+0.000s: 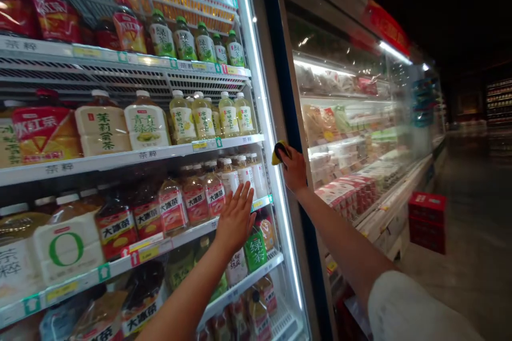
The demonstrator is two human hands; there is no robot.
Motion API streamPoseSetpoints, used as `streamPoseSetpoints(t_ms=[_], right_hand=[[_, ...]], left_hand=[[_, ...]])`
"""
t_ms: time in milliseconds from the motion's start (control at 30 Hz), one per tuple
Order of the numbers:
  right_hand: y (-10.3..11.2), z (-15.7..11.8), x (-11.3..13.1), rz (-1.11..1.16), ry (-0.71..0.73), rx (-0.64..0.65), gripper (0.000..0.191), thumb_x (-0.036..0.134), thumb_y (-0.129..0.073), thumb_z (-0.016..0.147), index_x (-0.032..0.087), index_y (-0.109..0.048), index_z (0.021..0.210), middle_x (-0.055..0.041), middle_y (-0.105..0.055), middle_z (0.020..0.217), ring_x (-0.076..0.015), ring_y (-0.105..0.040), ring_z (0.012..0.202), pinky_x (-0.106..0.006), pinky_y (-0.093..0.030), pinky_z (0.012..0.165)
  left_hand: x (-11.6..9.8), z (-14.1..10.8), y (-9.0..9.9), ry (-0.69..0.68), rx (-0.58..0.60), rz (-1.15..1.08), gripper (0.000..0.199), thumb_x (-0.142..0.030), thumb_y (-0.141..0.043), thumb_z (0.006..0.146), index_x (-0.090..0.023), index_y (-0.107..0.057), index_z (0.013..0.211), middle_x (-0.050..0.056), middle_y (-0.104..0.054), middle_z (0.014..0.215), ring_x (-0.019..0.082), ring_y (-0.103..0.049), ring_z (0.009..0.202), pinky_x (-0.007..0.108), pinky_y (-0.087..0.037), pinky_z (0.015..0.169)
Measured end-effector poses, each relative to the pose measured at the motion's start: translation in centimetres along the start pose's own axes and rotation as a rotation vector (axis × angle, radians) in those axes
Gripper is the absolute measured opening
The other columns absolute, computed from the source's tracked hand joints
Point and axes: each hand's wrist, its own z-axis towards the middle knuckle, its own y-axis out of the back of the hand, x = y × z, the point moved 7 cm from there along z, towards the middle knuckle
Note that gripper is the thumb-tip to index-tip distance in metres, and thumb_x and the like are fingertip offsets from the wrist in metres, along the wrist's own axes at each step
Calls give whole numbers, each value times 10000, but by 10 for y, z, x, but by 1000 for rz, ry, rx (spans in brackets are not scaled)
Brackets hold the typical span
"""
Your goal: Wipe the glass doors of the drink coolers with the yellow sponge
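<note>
My left hand (235, 219) is spread flat, fingers together pointing up, in front of the bottles (215, 192) on a middle shelf of the drinks cooler; it holds nothing. Higher and to the right, my right hand (295, 169) grips a yellow and black object (280, 153), perhaps a cloth or pad, beside the lit vertical strip (267, 112) at the cooler's right edge. Whether that object touches the frame is unclear. Rows of tea bottles (146, 120) stand on the shelves around my left hand.
A second glass-fronted chiller (344, 133) with packaged goods runs off to the right. Red boxes (427, 221) stand on the floor (468, 181) of the dim aisle beside it. White shelf edges with price labels (150, 251) cross the left side.
</note>
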Motion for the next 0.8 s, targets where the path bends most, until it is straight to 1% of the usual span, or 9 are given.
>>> streamPoseSetpoints(t_ms=[67,167,233,300,367,467,567,667,800], right_hand=[[4,-26,-11,-38,8,11,620,23,-433,875,264,-611,1418,-105,-567,1457,-286,-529,1230,-477,-466,1047],[5,-85,-22,-76,-17,21,592,51,-449,896,241,-593,1438,-149,-549,1451,-301,-546,1198,-486,-477,1024],[3,-108,-24,-67,-16,32,577,47,-457,894,227,-611,1419,-160,-565,1414,-298,-559,1179,-474,-486,1012],[0,-105,-25,-45,-34,19,587,16,-451,869,231,-644,1380,-143,-592,1370,-282,-568,1163,-454,-490,1008],[-2,-85,-24,-29,-77,-13,612,-7,-437,847,241,-660,1360,-127,-606,1357,-273,-568,1157,-456,-486,1016],[-5,-65,-16,-13,-107,-28,616,16,-451,864,253,-626,1405,-122,-574,1436,-287,-550,1175,-486,-467,1042],[-6,-85,-6,43,-11,62,620,58,-508,875,290,-589,1444,-92,-521,1516,-297,-522,1222,-485,-455,1063],[0,-114,-12,108,89,142,632,18,-506,838,295,-638,1390,-76,-540,1496,-282,-523,1235,-458,-468,1052],[3,-96,-30,111,-22,56,603,-10,-455,831,240,-677,1334,-99,-577,1432,-272,-552,1190,-469,-472,1032]], left_hand=[[-3,-5,-4,7,2,1,720,-377,-517,983,-160,-253,1616,96,-238,1693,264,-174,1582,476,-222,1286],[-7,-14,-10,13,11,16,733,-375,-526,976,-169,-243,1620,91,-220,1697,261,-169,1583,482,-213,1290],[-9,-19,-13,19,20,34,736,-373,-532,972,-168,-248,1619,91,-212,1699,262,-163,1584,483,-210,1292],[-11,-22,-15,24,27,50,730,-373,-538,968,-159,-271,1612,96,-210,1698,265,-153,1585,481,-216,1290],[-12,-23,-16,26,24,59,720,-384,-533,971,-149,-289,1606,103,-209,1697,267,-146,1586,483,-222,1288],[-14,-24,-16,27,13,62,709,-382,-521,978,-152,-288,1607,102,-209,1697,262,-135,1588,486,-201,1293],[-14,-26,-16,32,5,64,714,-364,-523,974,-172,-272,1613,93,-207,1701,256,-124,1590,483,-171,1299],[-12,-31,-15,26,16,75,716,-367,-519,974,-191,-261,1618,87,-211,1703,250,-131,1589,472,-173,1296],[-5,-35,-10,32,57,104,724,-365,-526,964,-195,-264,1617,77,-227,1699,244,-131,1590,469,-176,1296]])
